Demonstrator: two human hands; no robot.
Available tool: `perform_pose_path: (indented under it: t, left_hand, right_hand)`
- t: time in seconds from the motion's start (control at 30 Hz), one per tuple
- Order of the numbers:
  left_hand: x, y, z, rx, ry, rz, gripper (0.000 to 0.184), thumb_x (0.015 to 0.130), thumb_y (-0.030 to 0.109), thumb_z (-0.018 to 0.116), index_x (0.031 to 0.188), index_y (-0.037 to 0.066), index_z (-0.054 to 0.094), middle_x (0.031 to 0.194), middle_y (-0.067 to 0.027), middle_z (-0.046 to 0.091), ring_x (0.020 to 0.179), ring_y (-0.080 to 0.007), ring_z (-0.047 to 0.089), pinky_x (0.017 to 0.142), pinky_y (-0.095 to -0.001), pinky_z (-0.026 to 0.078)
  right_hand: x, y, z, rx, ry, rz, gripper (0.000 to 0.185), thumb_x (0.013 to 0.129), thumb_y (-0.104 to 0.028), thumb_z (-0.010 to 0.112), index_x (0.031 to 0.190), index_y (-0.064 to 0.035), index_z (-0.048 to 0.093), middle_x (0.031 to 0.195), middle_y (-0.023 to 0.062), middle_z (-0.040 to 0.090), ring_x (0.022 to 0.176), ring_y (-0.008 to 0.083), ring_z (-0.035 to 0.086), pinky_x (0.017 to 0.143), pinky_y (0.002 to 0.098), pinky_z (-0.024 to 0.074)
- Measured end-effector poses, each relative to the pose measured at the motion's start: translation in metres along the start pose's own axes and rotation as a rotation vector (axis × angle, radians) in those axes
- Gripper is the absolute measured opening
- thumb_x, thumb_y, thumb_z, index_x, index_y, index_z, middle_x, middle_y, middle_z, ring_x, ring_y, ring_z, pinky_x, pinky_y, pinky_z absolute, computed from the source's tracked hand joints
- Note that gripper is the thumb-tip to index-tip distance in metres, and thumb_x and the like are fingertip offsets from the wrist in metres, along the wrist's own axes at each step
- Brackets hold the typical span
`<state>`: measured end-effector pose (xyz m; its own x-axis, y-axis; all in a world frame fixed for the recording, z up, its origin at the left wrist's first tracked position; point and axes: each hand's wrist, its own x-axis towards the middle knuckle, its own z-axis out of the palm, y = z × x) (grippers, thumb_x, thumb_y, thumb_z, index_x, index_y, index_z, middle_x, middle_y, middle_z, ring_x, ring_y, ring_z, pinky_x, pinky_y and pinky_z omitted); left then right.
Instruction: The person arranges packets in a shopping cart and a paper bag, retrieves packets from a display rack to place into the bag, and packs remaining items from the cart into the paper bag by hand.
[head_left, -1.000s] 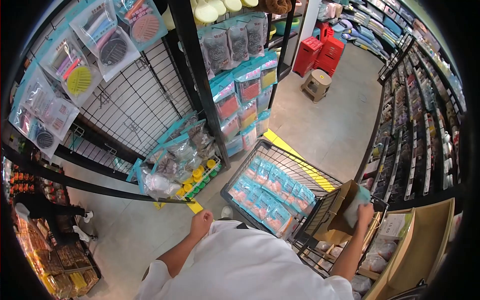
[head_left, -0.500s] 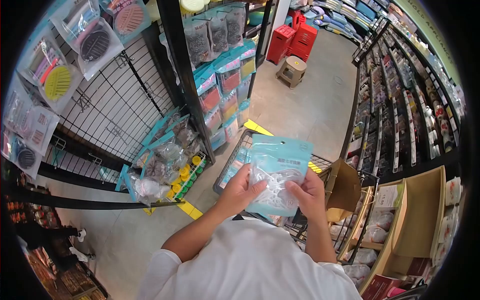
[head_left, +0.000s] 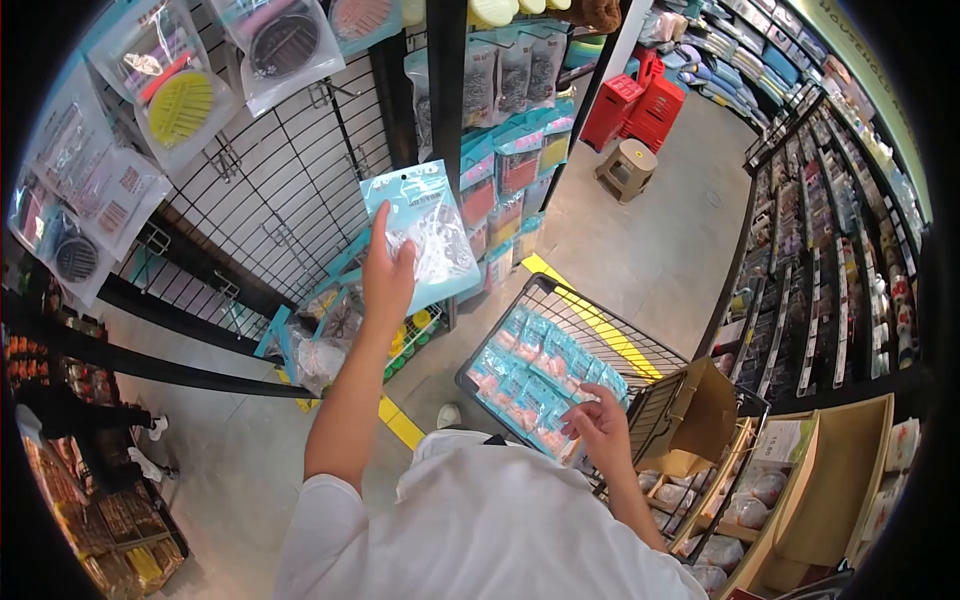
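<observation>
While L hand [head_left: 388,272] grips pkt [head_left: 436,240], R hand [head_left: 604,432] hovers free; cart [head_left: 541,283] on grey flr [head_left: 690,235].

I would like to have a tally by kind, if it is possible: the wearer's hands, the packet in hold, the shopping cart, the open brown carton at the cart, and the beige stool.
Wearer's hands: 2 (left hand, right hand)
Held packet: 1
Shopping cart: 1
Open brown carton: 1
Beige stool: 1
Total: 6

"HOUSEHOLD" on green sign [head_left: 868,72], blurred digits on price card [head_left: 776,442]; packet [head_left: 436,240] lettering too small
</observation>
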<state>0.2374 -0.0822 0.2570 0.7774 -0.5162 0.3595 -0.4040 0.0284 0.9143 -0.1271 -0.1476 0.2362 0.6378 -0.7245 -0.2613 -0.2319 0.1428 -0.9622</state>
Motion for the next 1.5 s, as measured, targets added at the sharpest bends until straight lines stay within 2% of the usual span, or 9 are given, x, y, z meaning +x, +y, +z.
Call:
perform_pose_path:
  t: [0.23,0.43,0.73,0.83,0.97,1.17,1.27,1.37,1.5]
  left_hand:
    - [0.012,-0.019,0.001,0.113,0.069,-0.041,0.063,0.086,0.001,0.054,0.144,0.009,0.032,0.132,-0.0259,0.051,0.117,-0.0373,0.054,0.097,-0.0364,0.041]
    - [0.008,-0.029,0.005,0.031,0.078,0.0,0.062,0.086,-0.005,0.05,0.145,0.003,0.031,0.139,-0.0199,0.045,0.127,-0.0248,0.045,0.105,-0.0318,0.033]
    - [-0.002,-0.031,0.008,0.022,0.084,-0.067,0.062,0.088,-0.005,0.05,0.145,0.003,0.03,0.14,-0.019,0.043,0.127,-0.0236,0.044,0.106,-0.032,0.032]
    - [0.007,-0.06,0.009,0.157,0.166,0.094,0.061,0.087,0.0,0.053,0.144,0.006,0.033,0.125,-0.0241,0.055,0.107,-0.033,0.058,0.092,-0.0362,0.044]
    - [0.03,-0.075,0.0,0.36,0.208,0.063,0.057,0.087,0.003,0.053,0.141,0.011,0.038,0.113,-0.0242,0.059,0.09,-0.0354,0.061,0.082,-0.0389,0.046]
    - [0.065,-0.114,-0.02,0.575,0.183,-0.041,0.06,0.085,0.003,0.056,0.142,0.011,0.038,0.114,-0.0251,0.058,0.099,-0.0387,0.057,0.087,-0.0424,0.045]
    - [0.054,-0.115,-0.019,0.69,0.182,0.003,0.063,0.082,0.003,0.058,0.142,0.008,0.038,0.11,-0.0248,0.055,0.104,-0.0395,0.052,0.091,-0.0434,0.043]
    - [0.017,-0.11,-0.013,0.702,0.246,0.042,0.065,0.08,0.002,0.06,0.141,0.004,0.037,0.114,-0.0242,0.05,0.108,-0.0401,0.048,0.094,-0.0447,0.04]
    - [-0.073,-0.097,0.012,0.682,0.144,0.042,0.063,0.079,0.001,0.06,0.139,0.0,0.038,0.12,-0.0236,0.047,0.112,-0.0408,0.046,0.098,-0.0457,0.037]
  right_hand:
    - [0.0,0.003,-0.001,-0.005,-0.04,0.025,0.033,0.091,-0.005,0.055,0.122,-0.0003,0.047,0.088,0.0098,0.067,0.073,0.0133,0.064,0.062,0.0246,0.0497]
    - [-0.001,-0.004,-0.007,-0.05,0.005,0.057,0.03,0.091,-0.006,0.057,0.119,0.0006,0.052,0.089,0.0097,0.068,0.075,0.0137,0.065,0.063,0.0247,0.0496]
    - [0.002,-0.007,-0.015,-0.044,0.021,0.09,0.029,0.09,-0.006,0.057,0.118,0.0009,0.053,0.086,0.0088,0.067,0.072,0.0134,0.064,0.062,0.025,0.049]
    - [0.005,-0.004,-0.02,-0.041,0.032,0.066,0.025,0.091,-0.006,0.057,0.115,0.001,0.055,0.085,0.008,0.067,0.071,0.0129,0.063,0.061,0.0253,0.049]
    - [0.012,-0.002,-0.053,-0.011,0.271,-0.065,0.014,0.093,-0.006,0.056,0.105,0.0006,0.06,0.081,0.006,0.065,0.068,0.0115,0.062,0.059,0.0242,0.0485]
    - [0.019,0.005,-0.184,-0.134,0.893,-0.283,0.012,0.096,-0.011,0.052,0.097,-0.0019,0.06,0.075,0.0032,0.061,0.06,0.0072,0.055,0.051,0.0199,0.0418]
    - [0.024,0.069,-0.28,-0.452,0.921,-0.02,0.015,0.09,-0.012,0.057,0.095,0.0018,0.06,0.075,0.0083,0.064,0.059,0.0117,0.06,0.051,0.0233,0.0463]
    - [0.032,0.097,-0.305,-0.736,0.684,0.571,0.029,0.082,-0.018,0.064,0.095,0.0069,0.06,0.082,0.018,0.067,0.068,0.0236,0.068,0.057,0.0312,0.0521]
    - [0.057,0.221,-0.345,-0.8,0.481,0.712,0.048,0.07,-0.03,0.078,0.102,0.0048,0.065,0.101,0.0265,0.066,0.099,0.0371,0.065,0.08,0.0409,0.0519]
